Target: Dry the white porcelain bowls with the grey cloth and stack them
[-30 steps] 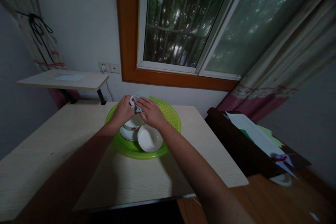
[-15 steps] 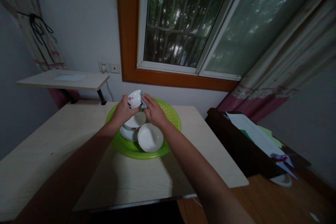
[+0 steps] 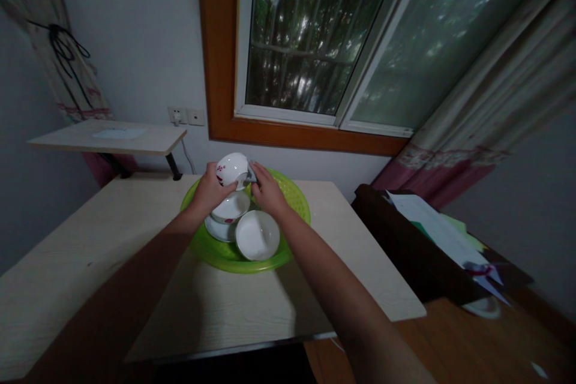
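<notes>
My left hand [image 3: 212, 188] grips a white bowl [image 3: 231, 168] with red flower marks, tilted on its side above the basket. At the bowl's right edge, my right hand [image 3: 269, 191] is closed on a small grey cloth [image 3: 251, 175] pressed to the rim. Beneath them is a green plastic basket [image 3: 294, 195]. Inside it, a second white bowl [image 3: 231, 209] rests on a white plate [image 3: 219, 230], and another white bowl [image 3: 257, 236] leans beside them, its inside facing me.
The basket stands on a pale wooden table [image 3: 148, 288]. A raised shelf [image 3: 155, 141] holding a paper sheet is at the left rear. Right of the table, papers [image 3: 441, 228] lie on a dark brown piece of furniture [image 3: 382, 240]. A window [image 3: 310, 42] is behind.
The held bowl has turned a little, showing more of its white surface. My right hand with the cloth has shifted slightly right along the rim.
</notes>
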